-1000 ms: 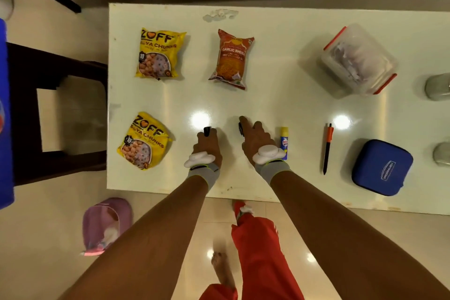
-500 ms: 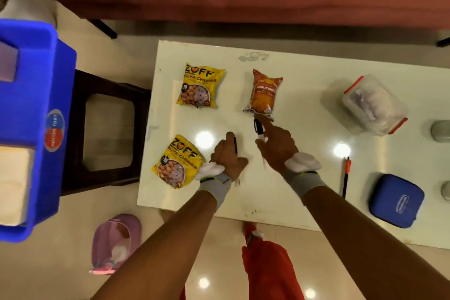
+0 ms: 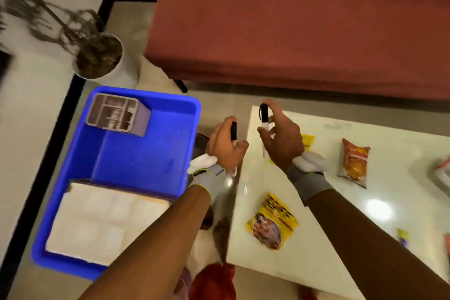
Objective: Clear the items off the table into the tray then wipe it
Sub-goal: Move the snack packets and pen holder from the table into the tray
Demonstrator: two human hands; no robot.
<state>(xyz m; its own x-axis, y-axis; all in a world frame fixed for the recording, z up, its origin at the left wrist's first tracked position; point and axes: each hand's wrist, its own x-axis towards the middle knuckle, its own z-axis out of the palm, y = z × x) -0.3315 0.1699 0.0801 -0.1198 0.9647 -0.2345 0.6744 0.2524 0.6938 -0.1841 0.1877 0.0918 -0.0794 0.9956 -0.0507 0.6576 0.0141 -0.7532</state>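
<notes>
Both hands have swung left off the table (image 3: 316, 238) since 0.5 s ago, left hand (image 3: 225, 147) & right hand (image 3: 283, 140) each pinching a marker, approx. beside the blue tray (image 3: 146, 153); mid-clearing, next: drop both in.

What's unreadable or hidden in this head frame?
- Far yellow packet: mostly behind the right hand.
- Container at the right edge: cut off by the frame.
- Near yellow packet: print blurred.
- Organizer in the blue tray: contents too blurred.
</notes>
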